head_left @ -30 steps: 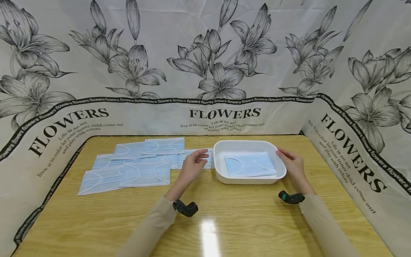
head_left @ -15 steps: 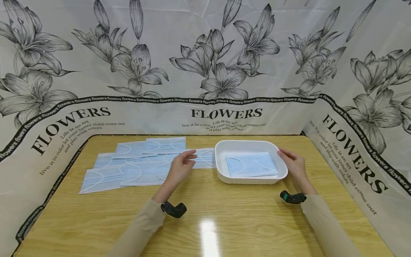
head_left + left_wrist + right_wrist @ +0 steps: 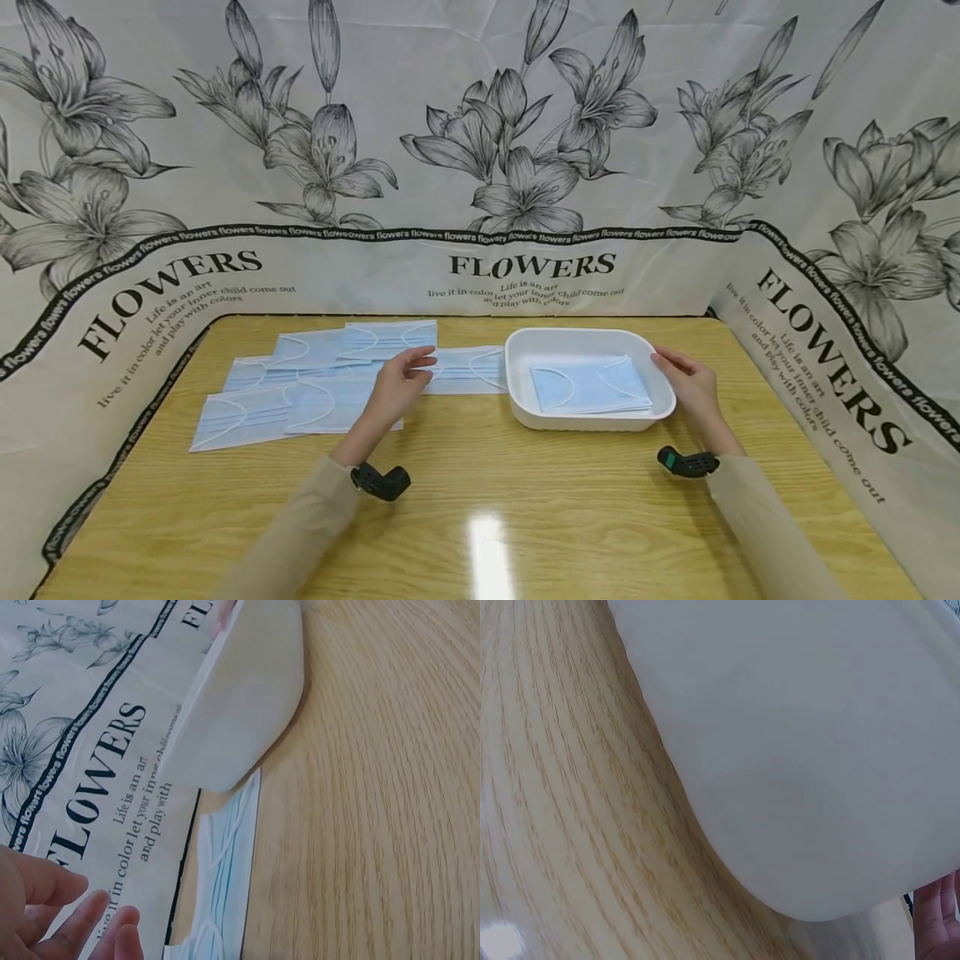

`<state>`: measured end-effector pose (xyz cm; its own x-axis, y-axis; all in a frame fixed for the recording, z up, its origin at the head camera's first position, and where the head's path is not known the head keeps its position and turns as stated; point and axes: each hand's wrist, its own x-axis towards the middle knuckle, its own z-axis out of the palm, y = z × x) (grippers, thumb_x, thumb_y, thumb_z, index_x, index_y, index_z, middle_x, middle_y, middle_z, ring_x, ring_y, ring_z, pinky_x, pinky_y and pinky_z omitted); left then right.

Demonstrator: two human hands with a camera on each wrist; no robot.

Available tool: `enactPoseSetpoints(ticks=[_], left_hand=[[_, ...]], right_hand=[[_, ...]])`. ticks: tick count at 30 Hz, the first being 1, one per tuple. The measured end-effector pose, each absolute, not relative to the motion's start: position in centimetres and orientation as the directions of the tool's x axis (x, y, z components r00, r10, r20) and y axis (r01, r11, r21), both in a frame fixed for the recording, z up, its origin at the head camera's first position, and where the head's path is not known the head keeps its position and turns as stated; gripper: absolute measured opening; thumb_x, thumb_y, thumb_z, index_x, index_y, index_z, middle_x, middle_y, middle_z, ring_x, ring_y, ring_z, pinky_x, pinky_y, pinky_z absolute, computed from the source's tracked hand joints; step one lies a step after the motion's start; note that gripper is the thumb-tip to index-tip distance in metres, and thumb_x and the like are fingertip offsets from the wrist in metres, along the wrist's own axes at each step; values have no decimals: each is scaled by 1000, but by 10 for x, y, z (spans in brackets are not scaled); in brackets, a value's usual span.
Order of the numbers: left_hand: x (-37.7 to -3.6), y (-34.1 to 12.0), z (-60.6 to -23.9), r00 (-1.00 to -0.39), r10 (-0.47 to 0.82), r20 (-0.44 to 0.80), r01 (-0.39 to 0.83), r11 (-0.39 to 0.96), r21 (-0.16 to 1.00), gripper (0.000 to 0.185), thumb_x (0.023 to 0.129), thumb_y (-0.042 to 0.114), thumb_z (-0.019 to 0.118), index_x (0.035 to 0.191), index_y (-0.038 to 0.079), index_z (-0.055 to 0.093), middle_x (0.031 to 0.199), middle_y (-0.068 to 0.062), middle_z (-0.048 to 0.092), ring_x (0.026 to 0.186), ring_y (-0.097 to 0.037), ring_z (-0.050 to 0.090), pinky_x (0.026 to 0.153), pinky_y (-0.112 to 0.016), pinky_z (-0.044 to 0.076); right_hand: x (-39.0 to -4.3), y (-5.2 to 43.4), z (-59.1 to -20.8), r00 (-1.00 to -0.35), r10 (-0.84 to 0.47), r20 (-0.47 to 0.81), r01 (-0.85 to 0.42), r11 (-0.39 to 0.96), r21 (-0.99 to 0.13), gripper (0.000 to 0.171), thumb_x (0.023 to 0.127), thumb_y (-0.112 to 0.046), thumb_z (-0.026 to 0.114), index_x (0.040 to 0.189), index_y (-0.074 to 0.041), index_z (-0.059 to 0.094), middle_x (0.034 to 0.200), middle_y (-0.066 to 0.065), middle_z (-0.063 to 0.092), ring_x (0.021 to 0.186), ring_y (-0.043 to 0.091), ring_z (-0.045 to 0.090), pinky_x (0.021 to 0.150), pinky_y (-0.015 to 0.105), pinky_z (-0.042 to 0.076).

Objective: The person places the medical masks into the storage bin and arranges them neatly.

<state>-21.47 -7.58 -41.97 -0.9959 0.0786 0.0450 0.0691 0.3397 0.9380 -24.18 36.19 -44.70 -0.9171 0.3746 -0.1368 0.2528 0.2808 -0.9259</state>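
My left hand (image 3: 395, 390) hovers over the right part of a spread of overlapping blue face masks (image 3: 326, 402), fingers loosely bent and nothing held. In the left wrist view, its fingers (image 3: 71, 930) hang apart from a mask (image 3: 225, 859) lying beside the tub. That mask's right end reaches the foot of a white plastic tub (image 3: 581, 423). Inside the tub lie stacked blue face masks (image 3: 592, 386). My right hand (image 3: 692, 393) holds the tub's right rim; in the right wrist view, the tub's wall (image 3: 795, 750) hides most of this hand.
The wooden table (image 3: 570, 517) ends at the back and sides against a cloth (image 3: 360, 275) printed with flowers and lettering. Each wrist carries a black device, one on the left wrist (image 3: 381, 482) and one on the right wrist (image 3: 688, 462).
My left hand has moved left, away from the tub and over the spread masks, uncovering the mask next to the tub. My right hand stays at the tub's rim.
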Motion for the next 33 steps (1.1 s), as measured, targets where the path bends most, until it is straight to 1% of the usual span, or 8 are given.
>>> enactPoseSetpoints(ticks=[5, 10, 17, 23, 25, 27, 30, 33], left_hand=[[-217, -87, -420, -996, 78, 35, 61, 357, 932, 41, 95, 4, 56, 135, 7, 54, 127, -19, 62, 110, -33, 60, 90, -41, 53], [-220, -98, -418, -998, 55, 22, 40, 357, 933, 42, 95, 6, 57, 136, 9, 53, 128, -18, 61, 113, -34, 59, 92, -43, 52], [-224, -114, -415, -998, 53, 35, 53, 382, 922, 44, 94, 4, 56, 138, 5, 50, 129, -21, 60, 113, -37, 59, 93, -43, 52], [-227, -132, -413, -998, 51, 28, 47, 435, 899, 44, 95, 5, 54, 139, 4, 48, 130, -21, 59, 115, -37, 58, 94, -43, 52], [-228, -138, -411, -998, 51, 36, 56, 455, 889, 45, 95, 4, 54, 139, 2, 48, 129, -22, 59, 115, -38, 58, 93, -43, 52], [-230, -145, -409, -998, 54, 38, 58, 468, 882, 45, 95, 3, 54, 139, 0, 47, 129, -24, 59, 114, -39, 58, 92, -41, 53], [-230, -156, -406, -999, 52, 14, 38, 489, 872, 46, 95, 4, 54, 140, 0, 46, 131, -24, 58, 114, -39, 58, 85, -35, 54], [-230, -168, -403, -998, 53, -17, 13, 509, 861, 47, 96, 6, 53, 142, 2, 44, 133, -23, 56, 115, -38, 57, 80, -30, 52]], right_hand=[[-243, 362, -447, -914, 381, -137, 260, 292, -920, 63, 89, -52, 59, 140, -14, 51, 143, 5, 51, 104, -4, 52, 76, 3, 47], [-245, 363, -446, -916, 379, -134, 257, 294, -921, 64, 89, -53, 59, 140, -14, 51, 144, 5, 50, 107, -2, 51, 76, 2, 46], [-245, 363, -441, -922, 367, -125, 246, 304, -920, 65, 89, -52, 59, 140, -12, 50, 140, 3, 53, 105, -3, 51, 76, 3, 47], [-246, 363, -441, -931, 351, -103, 226, 330, -917, 65, 90, -52, 57, 141, -11, 50, 144, 7, 50, 104, -4, 51, 77, 3, 47], [-246, 364, -441, -929, 354, -108, 230, 324, -918, 64, 90, -52, 57, 140, -12, 50, 142, 5, 52, 103, -5, 50, 77, 3, 47], [-246, 364, -443, -928, 357, -110, 231, 318, -919, 63, 90, -51, 58, 140, -12, 51, 136, 1, 56, 100, -7, 51, 76, 3, 46], [-245, 365, -445, -927, 356, -117, 230, 296, -927, 63, 89, -50, 60, 139, -12, 51, 128, -6, 59, 97, -8, 51, 75, 3, 47], [-243, 364, -447, -927, 356, -117, 230, 292, -928, 64, 89, -50, 61, 139, -11, 52, 126, -8, 59, 97, -9, 51, 76, 3, 47]])
